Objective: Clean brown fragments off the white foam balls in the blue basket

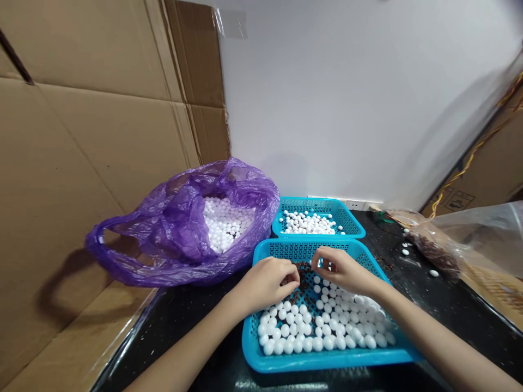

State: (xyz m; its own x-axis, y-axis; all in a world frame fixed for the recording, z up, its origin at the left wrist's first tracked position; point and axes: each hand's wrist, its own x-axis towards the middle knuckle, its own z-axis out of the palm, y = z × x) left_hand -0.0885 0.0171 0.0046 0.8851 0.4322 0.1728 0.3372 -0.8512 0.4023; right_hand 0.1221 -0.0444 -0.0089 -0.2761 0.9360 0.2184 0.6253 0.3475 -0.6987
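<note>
Blue perforated plastic forms the nearer of two baskets, the front basket (318, 363), set on a black desk (433, 299) close to its near edge; white balls (307, 329), dozens and too crowded to count, line its near side from corner to corner and run up its right half; brown bits (301, 272) lie toward its far edge, left of the middle.

Two hands are over this basket; the left hand (272, 280), near the left edge, is half curled, thumb a little apart from the fingers; the right hand (343, 269), nearer the far right corner, is bent into a loose ring, its fingertips toward the brown bits; whether either has hold of anything I cannot tell.

One purple bag (175, 228) slumps beyond the left edge, its mouth showing more white balls, past counting; one rear basket (350, 220) stands just behind the front basket's far edge, its white balls scattered, also too many to count; four loose balls (405, 252) dot the desk's right side beside a clear bag (437, 256) of brown matter.

The desk is glossy, speckled with crumbs; a cardboard panel (93, 141) rises at left; a yellow wire (468, 163) hangs before a cardboard box (490, 174) at right; a plain white wall (347, 98), with a socket strip (354, 205) low down, closes the back.
</note>
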